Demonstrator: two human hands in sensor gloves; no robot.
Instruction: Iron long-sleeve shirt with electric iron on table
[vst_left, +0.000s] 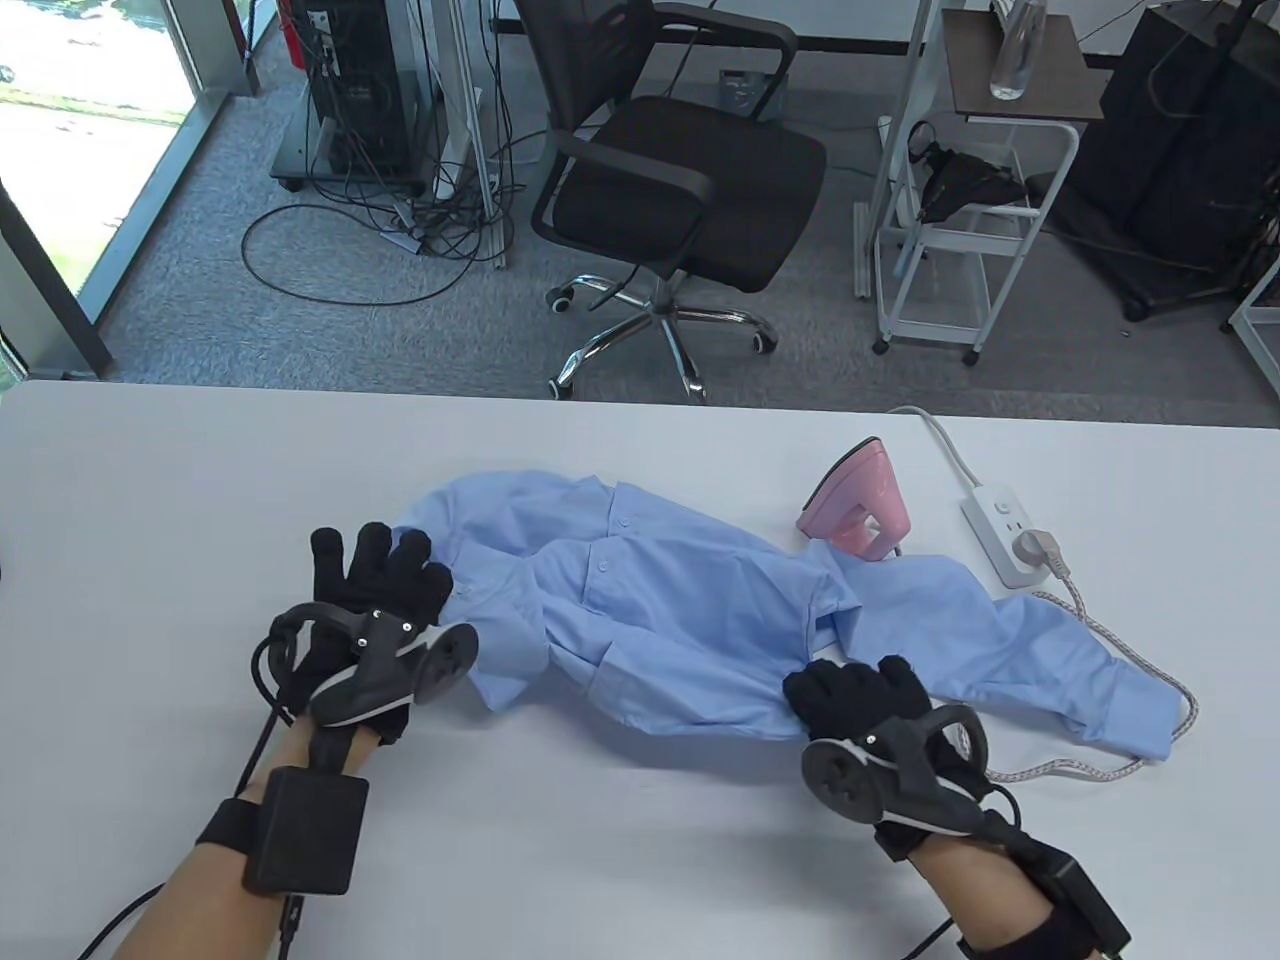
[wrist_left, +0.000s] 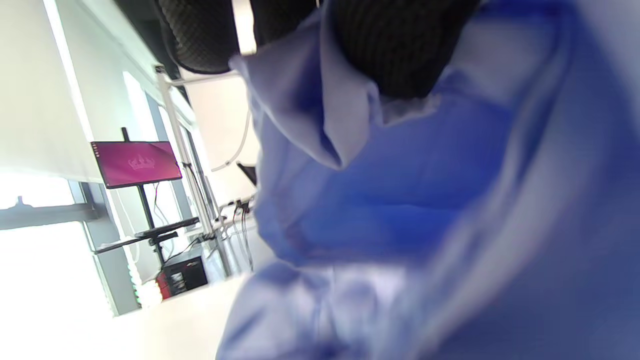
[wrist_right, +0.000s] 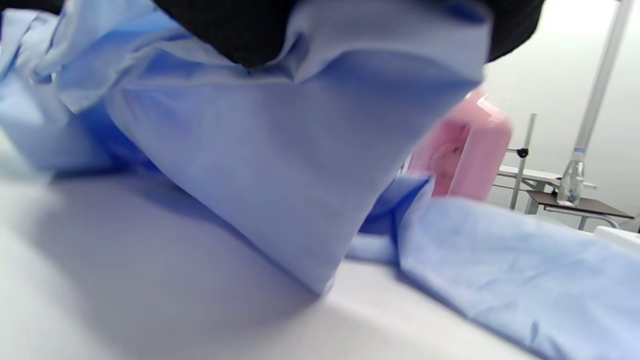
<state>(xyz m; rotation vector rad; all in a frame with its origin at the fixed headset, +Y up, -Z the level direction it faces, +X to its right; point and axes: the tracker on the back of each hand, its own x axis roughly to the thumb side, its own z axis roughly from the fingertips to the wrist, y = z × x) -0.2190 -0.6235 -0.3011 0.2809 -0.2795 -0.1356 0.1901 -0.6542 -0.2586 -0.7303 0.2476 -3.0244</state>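
Pale blue cotton lies crumpled across the white surface (vst_left: 150, 480), and that bunching is the main trouble ahead. At the left, the left hand (vst_left: 375, 600) rests on the shirt (vst_left: 650, 620) at its left end; the table view shows the fingers spread, while the left wrist view shows dark fingertips (wrist_left: 400, 50) with a fold of cloth caught up against them, so it seems to have a light hold on the fabric rather than a firm clench. Towards the middle the shirt front is twisted, placket and buttons folded over one another. Further right, the right hand (vst_left: 870, 700) has its fingers curled on the near hem, and the right wrist view shows cloth lifted off the surface beneath it, gripped.

Right of that a sleeve trails out over the braided cord (vst_left: 1120, 640). The pink iron (vst_left: 860, 495) sits at the shirt's far edge, touching or just beside the cloth, its cord plugged into the power strip (vst_left: 1010, 530).

My judgement: spreading the shirt by pulling could drag the sleeve and cord together, tugging the iron over. If it is hot, cloth bunched against it could scorch.
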